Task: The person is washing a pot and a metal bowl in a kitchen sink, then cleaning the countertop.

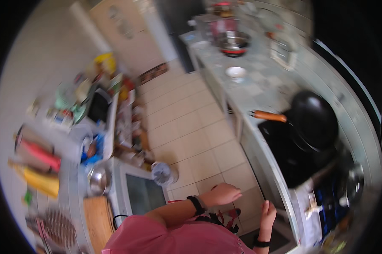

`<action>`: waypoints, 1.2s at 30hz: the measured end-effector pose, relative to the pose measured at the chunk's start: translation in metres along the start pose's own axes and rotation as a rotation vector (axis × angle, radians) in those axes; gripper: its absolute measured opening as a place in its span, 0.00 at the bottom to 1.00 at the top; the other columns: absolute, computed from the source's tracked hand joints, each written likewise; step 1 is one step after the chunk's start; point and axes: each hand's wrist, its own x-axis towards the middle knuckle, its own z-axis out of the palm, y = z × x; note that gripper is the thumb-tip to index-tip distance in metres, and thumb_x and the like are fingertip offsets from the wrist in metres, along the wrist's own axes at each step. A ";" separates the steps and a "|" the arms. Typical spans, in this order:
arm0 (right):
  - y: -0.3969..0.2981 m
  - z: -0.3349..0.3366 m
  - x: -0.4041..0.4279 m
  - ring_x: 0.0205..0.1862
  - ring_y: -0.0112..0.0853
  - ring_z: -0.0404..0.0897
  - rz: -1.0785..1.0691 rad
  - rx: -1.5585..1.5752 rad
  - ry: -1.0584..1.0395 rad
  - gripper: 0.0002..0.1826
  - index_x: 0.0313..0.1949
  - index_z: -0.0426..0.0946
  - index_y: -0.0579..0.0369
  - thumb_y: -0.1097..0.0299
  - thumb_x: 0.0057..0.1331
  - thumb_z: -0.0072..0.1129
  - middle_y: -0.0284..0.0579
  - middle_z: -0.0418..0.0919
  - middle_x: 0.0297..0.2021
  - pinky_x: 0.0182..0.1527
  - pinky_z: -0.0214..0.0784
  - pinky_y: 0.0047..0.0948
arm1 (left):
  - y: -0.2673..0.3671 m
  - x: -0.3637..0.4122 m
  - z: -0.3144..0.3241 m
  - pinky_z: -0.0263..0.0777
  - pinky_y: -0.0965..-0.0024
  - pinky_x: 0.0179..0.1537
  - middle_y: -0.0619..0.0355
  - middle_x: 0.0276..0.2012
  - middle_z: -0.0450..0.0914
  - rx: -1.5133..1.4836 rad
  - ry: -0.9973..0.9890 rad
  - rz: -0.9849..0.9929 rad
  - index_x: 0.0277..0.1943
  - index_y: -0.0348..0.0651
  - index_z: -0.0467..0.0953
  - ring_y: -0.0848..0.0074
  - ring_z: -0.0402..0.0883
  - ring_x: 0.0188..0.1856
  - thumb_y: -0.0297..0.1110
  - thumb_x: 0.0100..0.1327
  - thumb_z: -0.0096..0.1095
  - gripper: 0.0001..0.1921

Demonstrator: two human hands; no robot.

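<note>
My left hand (225, 193) is in front of my body, over the tiled floor, with a dark band on its wrist. Its fingers bend away from view, and what they enclose is hidden. My right hand (268, 212) hangs close to the front edge of the counter (281, 187), fingers drawn together; I see nothing in it. Ahead and to the right, a black pan (315, 120) with an orange-brown handle (269, 116) rests at the black cooktop (280, 152). The handle points toward the aisle. Neither hand touches the pan.
A white bowl (236, 73) and a steel pot (234, 43) stand farther along the counter. On the left are a steel bowl (99, 180), a wooden board (98, 219) and a microwave oven (99, 104). A lined bin (163, 174) stands on the floor. A door (127, 35) is at the far end.
</note>
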 end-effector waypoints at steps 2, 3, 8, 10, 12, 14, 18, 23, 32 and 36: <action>-0.010 0.023 0.005 0.22 0.35 0.74 0.046 0.061 -0.154 0.21 0.27 0.73 0.63 0.59 0.72 0.46 0.46 0.75 0.19 0.26 0.65 0.33 | -0.018 -0.024 0.002 0.69 0.52 0.30 0.47 0.24 0.76 -0.016 0.085 -0.073 0.29 0.40 0.72 0.52 0.77 0.28 0.43 0.67 0.48 0.16; -0.016 0.033 0.007 0.21 0.31 0.73 0.039 0.069 -0.216 0.21 0.27 0.73 0.63 0.59 0.72 0.46 0.45 0.75 0.19 0.25 0.64 0.32 | -0.026 -0.038 -0.001 0.69 0.52 0.30 0.47 0.24 0.76 -0.038 0.102 -0.124 0.30 0.40 0.72 0.51 0.77 0.28 0.43 0.67 0.48 0.16; -0.028 0.082 0.032 0.19 0.29 0.72 -0.118 0.072 -0.439 0.19 0.28 0.75 0.63 0.60 0.71 0.46 0.43 0.74 0.18 0.25 0.65 0.30 | -0.077 -0.109 -0.006 0.70 0.52 0.32 0.47 0.24 0.77 -0.039 0.291 -0.331 0.31 0.39 0.74 0.52 0.78 0.29 0.41 0.66 0.50 0.14; -0.048 0.101 0.050 0.24 0.23 0.75 -0.111 0.033 -0.541 0.18 0.34 0.76 0.62 0.59 0.72 0.47 0.41 0.78 0.23 0.26 0.67 0.23 | -0.097 -0.132 -0.019 0.70 0.51 0.33 0.46 0.24 0.77 -0.045 0.314 -0.391 0.31 0.39 0.74 0.51 0.78 0.30 0.41 0.66 0.51 0.14; -0.118 0.114 0.045 0.27 0.30 0.76 -0.205 -0.053 -0.627 0.16 0.39 0.77 0.63 0.62 0.71 0.46 0.46 0.79 0.26 0.31 0.68 0.30 | -0.108 -0.162 -0.038 0.70 0.50 0.33 0.46 0.24 0.77 -0.066 0.365 -0.488 0.31 0.39 0.74 0.51 0.78 0.30 0.42 0.66 0.51 0.15; -0.164 0.145 0.042 0.34 0.37 0.79 -0.264 -0.185 -0.710 0.18 0.47 0.77 0.62 0.61 0.71 0.46 0.50 0.81 0.31 0.39 0.70 0.36 | -0.126 -0.194 -0.055 0.70 0.50 0.33 0.46 0.24 0.77 -0.088 0.410 -0.572 0.31 0.39 0.74 0.50 0.78 0.30 0.42 0.66 0.51 0.15; -0.174 0.262 0.055 0.25 0.25 0.76 -0.393 -0.062 -0.906 0.15 0.37 0.76 0.62 0.62 0.70 0.48 0.43 0.79 0.25 0.29 0.68 0.25 | -0.168 -0.261 -0.077 0.70 0.50 0.34 0.45 0.25 0.77 -0.142 0.561 -0.686 0.32 0.39 0.74 0.50 0.78 0.30 0.41 0.66 0.51 0.14; -0.265 0.374 0.010 0.33 0.31 0.79 -0.671 -0.108 -1.134 0.12 0.42 0.76 0.62 0.65 0.67 0.53 0.46 0.79 0.31 0.39 0.71 0.28 | -0.188 -0.353 -0.090 0.70 0.51 0.33 0.46 0.25 0.78 -0.195 0.859 -0.863 0.32 0.40 0.74 0.50 0.78 0.31 0.42 0.65 0.51 0.14; -0.350 0.450 -0.021 0.39 0.36 0.79 -0.790 -0.232 -1.447 0.16 0.49 0.74 0.59 0.63 0.65 0.56 0.49 0.78 0.44 0.42 0.72 0.32 | -0.186 -0.437 -0.070 0.71 0.54 0.36 0.47 0.28 0.79 -0.334 0.980 -1.287 0.36 0.41 0.74 0.52 0.78 0.33 0.41 0.66 0.52 0.12; -0.333 0.478 0.007 0.39 0.34 0.78 -0.837 -0.287 -1.537 0.16 0.49 0.75 0.58 0.62 0.65 0.56 0.47 0.78 0.43 0.42 0.71 0.30 | -0.171 -0.440 -0.054 0.72 0.53 0.37 0.47 0.30 0.79 -0.299 1.056 -1.393 0.38 0.41 0.75 0.52 0.79 0.34 0.42 0.66 0.51 0.12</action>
